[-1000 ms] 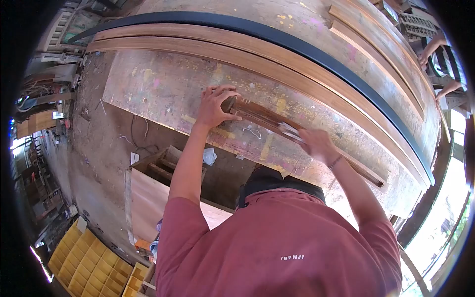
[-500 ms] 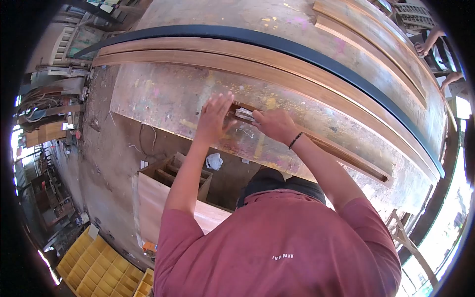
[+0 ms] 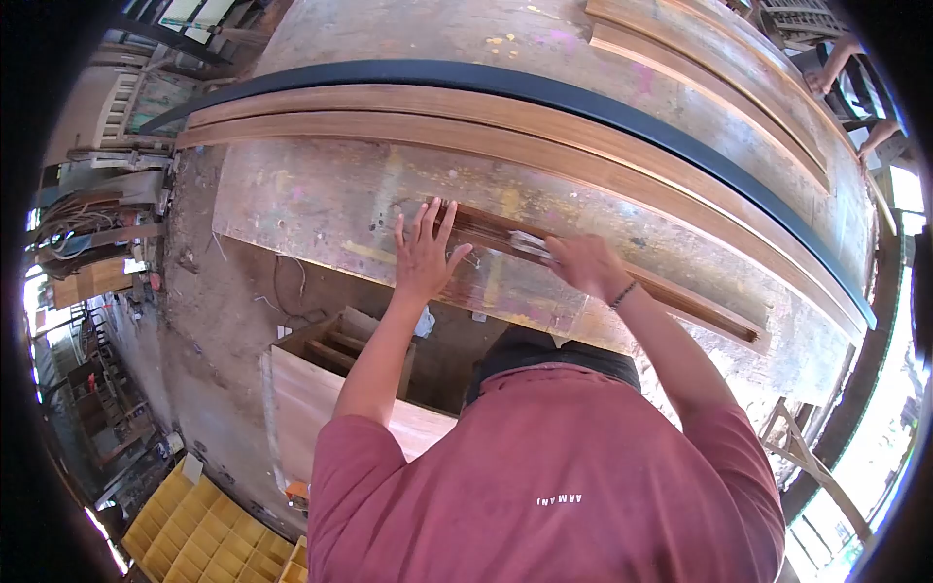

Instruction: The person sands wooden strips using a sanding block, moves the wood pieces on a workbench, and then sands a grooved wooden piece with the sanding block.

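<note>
A grooved wooden piece (image 3: 695, 303) lies along the near side of the worktable, its long channel facing up. My left hand (image 3: 424, 257) rests at its left end with the fingers spread apart, the fingertips by the end of the wood. My right hand (image 3: 586, 264) is closed on a folded whitish sheet (image 3: 528, 241), which sits in or against the channel a little right of my left hand. The sheet's exact kind is unclear, and my fingers cover part of it.
Beyond the piece, two long wooden strips (image 3: 466, 124) and a dark bar (image 3: 544, 89) cross the worktable (image 3: 321, 185). More wood (image 3: 719, 102) lies at the far right, near another person's hand (image 3: 819, 83). An open wooden box (image 3: 335, 374) stands below; a yellow crate (image 3: 199, 520) is lower left.
My right hand has slid rightward along the channel with the whitish sheet. My left hand stays near the left end, its fingers now more widely spread.
</note>
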`<state>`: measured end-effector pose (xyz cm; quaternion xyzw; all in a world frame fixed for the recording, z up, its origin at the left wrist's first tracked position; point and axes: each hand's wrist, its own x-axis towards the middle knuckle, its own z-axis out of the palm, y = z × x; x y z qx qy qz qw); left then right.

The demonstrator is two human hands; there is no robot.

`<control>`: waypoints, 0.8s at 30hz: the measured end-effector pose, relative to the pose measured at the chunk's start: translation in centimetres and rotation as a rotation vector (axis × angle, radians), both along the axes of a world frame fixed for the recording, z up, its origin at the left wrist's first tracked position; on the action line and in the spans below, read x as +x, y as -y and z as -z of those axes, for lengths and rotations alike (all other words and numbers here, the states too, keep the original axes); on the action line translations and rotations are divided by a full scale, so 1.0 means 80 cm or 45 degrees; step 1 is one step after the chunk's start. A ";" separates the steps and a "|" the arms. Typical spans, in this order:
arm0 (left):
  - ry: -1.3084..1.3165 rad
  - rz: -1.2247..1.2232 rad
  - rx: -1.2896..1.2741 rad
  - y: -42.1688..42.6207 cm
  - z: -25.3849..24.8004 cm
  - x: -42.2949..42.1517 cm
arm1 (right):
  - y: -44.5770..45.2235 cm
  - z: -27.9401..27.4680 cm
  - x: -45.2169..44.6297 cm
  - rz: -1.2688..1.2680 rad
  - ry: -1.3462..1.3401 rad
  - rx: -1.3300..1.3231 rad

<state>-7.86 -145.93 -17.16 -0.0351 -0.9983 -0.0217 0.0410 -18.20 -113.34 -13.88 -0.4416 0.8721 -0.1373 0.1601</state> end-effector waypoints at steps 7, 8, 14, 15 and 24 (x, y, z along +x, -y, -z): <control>-0.141 0.187 0.365 -0.006 -0.029 -0.044 | -0.125 -0.002 0.010 -0.024 -0.020 0.090; -0.137 0.187 0.365 -0.007 -0.025 -0.054 | -0.130 0.003 0.009 -0.024 -0.016 0.090; -0.033 0.327 0.412 0.004 0.024 -0.073 | -0.073 0.004 0.004 -0.103 0.031 0.148; -0.063 0.309 0.435 0.002 0.023 -0.074 | -0.035 0.006 -0.002 -0.125 0.066 0.249; -0.123 0.285 0.554 0.000 0.023 -0.080 | -0.015 0.010 0.002 -0.028 0.071 0.175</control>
